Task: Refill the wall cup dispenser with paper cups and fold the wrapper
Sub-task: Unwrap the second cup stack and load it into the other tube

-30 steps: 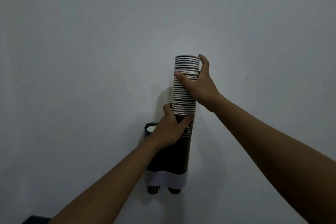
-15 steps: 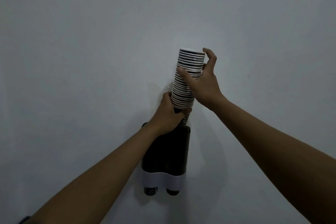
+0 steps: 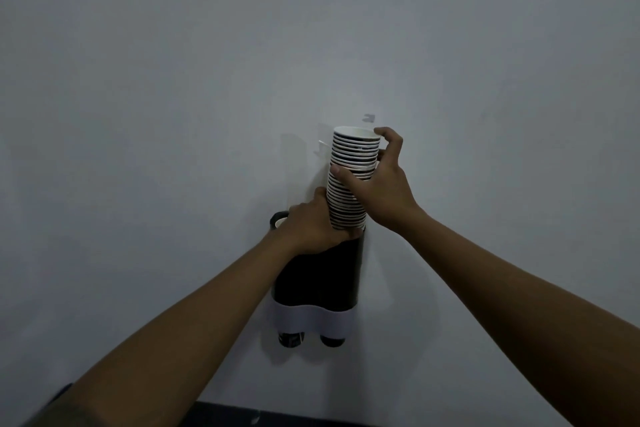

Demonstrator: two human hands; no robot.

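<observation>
The cup stack (image 3: 348, 191) stands half-sunk in the right tube of the wall dispenser (image 3: 322, 274), at about six o'clock. Right hand (image 3: 375, 187) fingers curl around its upper cups; left hand (image 3: 311, 229) apparently grips the base. Next: press straight down.

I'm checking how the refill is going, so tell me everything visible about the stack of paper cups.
The stack of paper cups is a nested column of dark cups with white rolled rims, mouths up, the top one showing a pale inside. It leans slightly left toward the bottom, its lower end at the mouth of the right tube of the black wall dispenser. The right hand grips its upper part; the left hand holds its base.
</observation>
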